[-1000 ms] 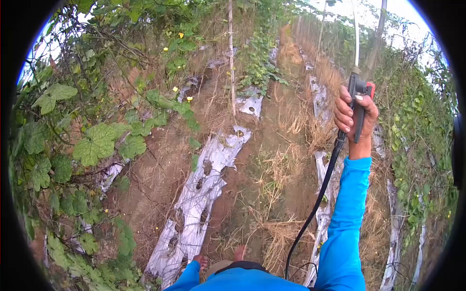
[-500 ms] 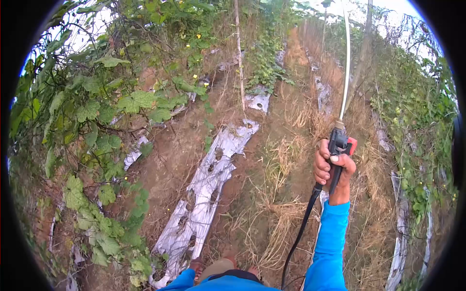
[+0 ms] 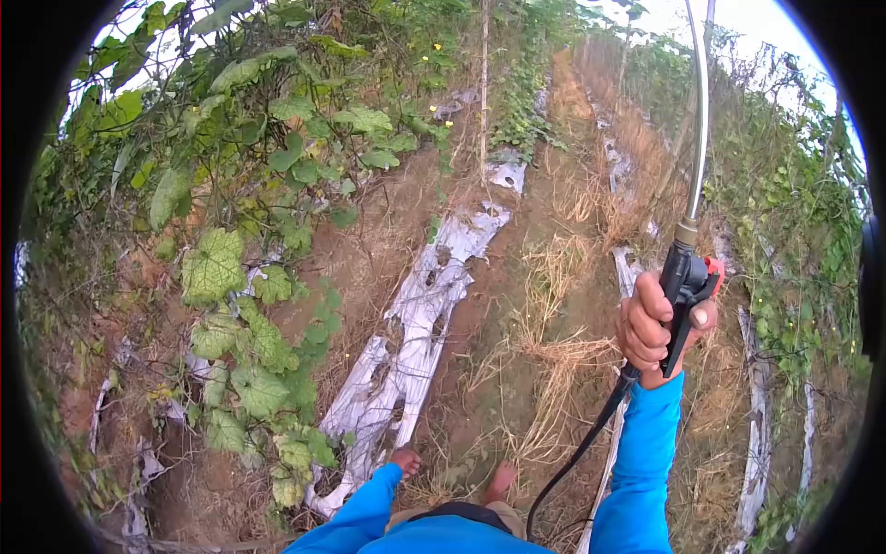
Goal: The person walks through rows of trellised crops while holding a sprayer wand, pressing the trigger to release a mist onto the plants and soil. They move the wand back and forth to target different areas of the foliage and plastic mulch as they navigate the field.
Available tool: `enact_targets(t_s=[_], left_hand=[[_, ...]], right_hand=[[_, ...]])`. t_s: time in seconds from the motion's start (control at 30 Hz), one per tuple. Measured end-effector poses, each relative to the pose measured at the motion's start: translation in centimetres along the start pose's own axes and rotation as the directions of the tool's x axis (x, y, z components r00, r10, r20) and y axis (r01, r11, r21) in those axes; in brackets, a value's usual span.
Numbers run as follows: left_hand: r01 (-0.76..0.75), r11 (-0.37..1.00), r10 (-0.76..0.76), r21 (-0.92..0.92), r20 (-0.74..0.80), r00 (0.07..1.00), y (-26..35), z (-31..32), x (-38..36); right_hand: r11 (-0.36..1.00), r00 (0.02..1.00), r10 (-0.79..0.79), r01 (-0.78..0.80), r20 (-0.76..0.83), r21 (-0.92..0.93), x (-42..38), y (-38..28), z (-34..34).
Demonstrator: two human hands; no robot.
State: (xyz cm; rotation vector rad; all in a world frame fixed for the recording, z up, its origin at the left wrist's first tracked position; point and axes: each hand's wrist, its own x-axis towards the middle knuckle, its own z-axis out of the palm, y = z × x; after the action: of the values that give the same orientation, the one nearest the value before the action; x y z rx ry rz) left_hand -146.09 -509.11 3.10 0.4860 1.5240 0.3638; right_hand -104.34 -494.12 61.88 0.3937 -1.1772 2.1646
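My right hand (image 3: pixel 657 325) is wrapped round the black handle of a spray wand (image 3: pixel 685 286), which has a red trigger part at its right side. The wand's long metal tube (image 3: pixel 701 129) points up out of view, and a black hose (image 3: pixel 591 439) runs down from the handle toward my body. My left hand (image 3: pixel 404 461) hangs low near my waist, its fingers curled, beside a torn silver plastic sheet (image 3: pixel 415 323). Whether it holds anything is too small to tell.
Leafy climbing vines (image 3: pixel 221 268) fill the left side, and more vines (image 3: pixel 803 212) stand at the right. A thin pole (image 3: pixel 484 92) rises ahead. Dry straw (image 3: pixel 554 351) lies on the soil, and my bare foot (image 3: pixel 501 481) shows below.
My right hand and the wand have moved right and a little nearer. My left hand has come further into view, moving up and right. The view has shifted, with the plants on the left now closer.
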Motion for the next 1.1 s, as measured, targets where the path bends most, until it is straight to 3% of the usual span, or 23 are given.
enact_targets(t_s=[0.03,0.1,0.17,0.23,0.3,0.33,0.4,0.53,0.63,0.73,0.8,0.87,0.97,1.1], left_hand=[[0.001,1.0,-0.001,-0.007,0.007,1.0,-1.5,-0.8,-0.6],[0.145,0.989,-0.145,0.043,0.016,0.989,-5.6,-3.0,-2.7],[0.219,0.972,-0.213,0.086,-0.066,0.975,-10.2,-4.5,-6.4],[0.507,0.809,-0.377,-0.298,0.399,0.836,-17.8,-8.4,-5.2],[0.605,0.698,-0.344,-0.384,0.561,0.753,-22.5,-9.6,-7.8],[0.601,0.704,-0.337,-0.379,0.566,0.752,-23.5,-8.9,-9.9],[0.393,0.907,-0.396,-0.149,0.013,0.918,-25.8,-7.4,-13.4],[0.396,0.863,-0.381,-0.314,0.111,0.918,-30.0,-6.6,-16.1],[0.335,0.904,-0.332,-0.265,0.06,0.942,-32.2,-5.7,-16.7],[0.196,0.98,-0.198,-0.038,-0.1,0.975,-33.7,-5.0,-21.2],[0.389,0.919,-0.387,0.071,-0.037,0.921,-34.9,-5.1,-22.9],[0.403,0.911,-0.409,0.091,0.064,0.91,-36.7,-4.4,-23.8],[0.345,0.934,-0.355,0.093,0.12,0.927,-40.2,-3.6,-24.5],[0.291,0.951,-0.301,0.101,0.114,0.947,-44.7,-5.2,-26.3]], right_hand=[[0.999,1.0,-0.013,0.013,-0.008,0.037,0.0,1.0,1.2],[0.999,1.0,-0.02,0.02,-0.007,0.035,-0.7,3.1,3.3],[1.0,0.996,-0.013,0.012,-0.086,-0.016,-1.6,4.9,5.7],[0.995,0.981,-0.063,0.047,-0.185,-0.091,-2.6,7.0,8.3],[0.99,0.962,-0.09,0.059,-0.257,-0.125,-3.7,9.5,10.5],[0.988,0.941,-0.13,0.097,-0.312,-0.118,-4.3,11.1,11.9],[0.982,0.911,-0.172,0.128,-0.375,-0.14,-6.0,14.4,13.7],[0.982,0.834,-0.185,0.14,-0.52,-0.124,-11.6,22.4,18.3],[0.988,0.785,-0.152,0.143,-0.601,-0.064,-17.3,28.5,22.1],[0.991,0.769,-0.065,0.124,-0.636,0.049,-22.6,33.8,26.6],[0.981,0.774,-0.026,0.142,-0.633,0.133,-24.3,36.3,30.5],[0.98,0.767,-0.001,0.13,-0.641,0.153,-25.1,37.5,34.7],[0.984,0.755,-0.025,0.134,-0.655,0.117,-25.8,37.2,40.5],[0.988,0.775,-0.151,0.128,-0.614,-0.081,-27.4,37.0,46.2]])
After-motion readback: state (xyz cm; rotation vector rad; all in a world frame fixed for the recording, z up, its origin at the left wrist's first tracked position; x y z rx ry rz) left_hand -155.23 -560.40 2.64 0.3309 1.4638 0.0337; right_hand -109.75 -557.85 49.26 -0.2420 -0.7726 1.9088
